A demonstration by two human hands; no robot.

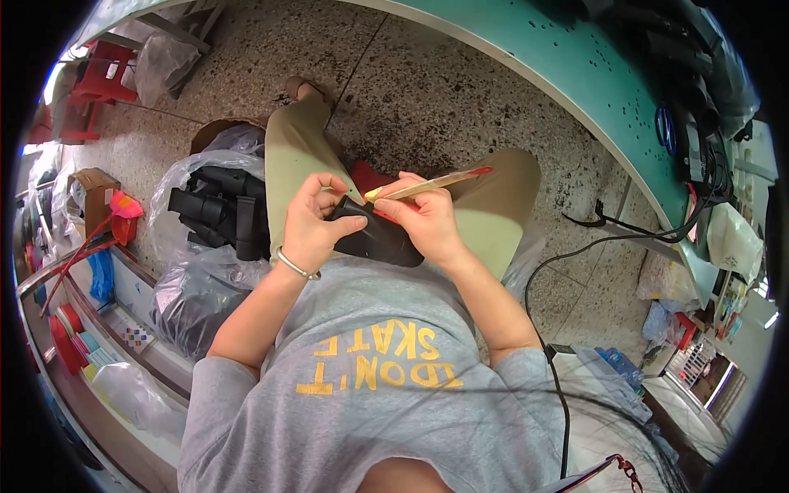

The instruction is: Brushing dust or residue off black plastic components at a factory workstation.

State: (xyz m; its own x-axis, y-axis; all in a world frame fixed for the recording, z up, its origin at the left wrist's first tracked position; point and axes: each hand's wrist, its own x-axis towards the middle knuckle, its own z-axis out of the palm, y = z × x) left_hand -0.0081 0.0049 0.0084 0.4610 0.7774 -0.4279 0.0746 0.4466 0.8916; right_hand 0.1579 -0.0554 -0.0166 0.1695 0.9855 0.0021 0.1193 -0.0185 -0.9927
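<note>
A black, smooth, flat piece [380,243] of leather-like material lies across my lap. My left hand [315,215] pinches its far left edge between thumb and fingers; a metal bangle circles that wrist. In my right hand [425,220] is a slim, light wooden stick-like tool [436,182], with a red end pointing right and a yellowish tip pointing left. This yellowish tip is close to the black piece's far edge; I cannot tell whether they touch. Something red shows under the right fingers, too covered to name.
Clear plastic bags hold black strap-like pieces [220,205] on my left. A green-topped table [567,74] curves along the far right, with a black cable [538,279] hanging down beside me. Red stools [105,74] stand far left, near a metal-framed rack [123,345].
</note>
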